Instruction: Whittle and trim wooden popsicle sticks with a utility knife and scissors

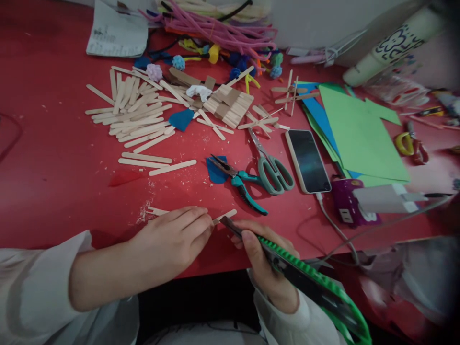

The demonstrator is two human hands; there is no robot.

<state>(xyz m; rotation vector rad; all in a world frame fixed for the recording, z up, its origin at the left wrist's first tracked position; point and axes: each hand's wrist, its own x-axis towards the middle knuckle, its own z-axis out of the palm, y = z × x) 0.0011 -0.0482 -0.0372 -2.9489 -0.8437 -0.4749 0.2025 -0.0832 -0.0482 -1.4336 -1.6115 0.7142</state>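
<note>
My left hand (179, 235) is closed over a wooden craft stick (226, 216) near the table's front edge. The stick's tip sticks out to the right of my fingers, and their undersides are hidden. In my right hand (266, 258) is a green and black utility knife (305, 273). Its dark blade points left, with the tip close to the craft stick; whether they touch I cannot tell. Another pale stick end (157, 211) shows to the left of my left hand. Beyond my hands lie teal-handled pliers (240, 182) and grey-green scissors (271, 165).
A heap of craft sticks (136, 110) spreads over the red table (57, 158). Pink pipe cleaners (219, 26) lie at the back. To the right are a charging phone (309, 160), green paper sheets (362, 134), a purple box (347, 203) and a pale bottle (391, 45).
</note>
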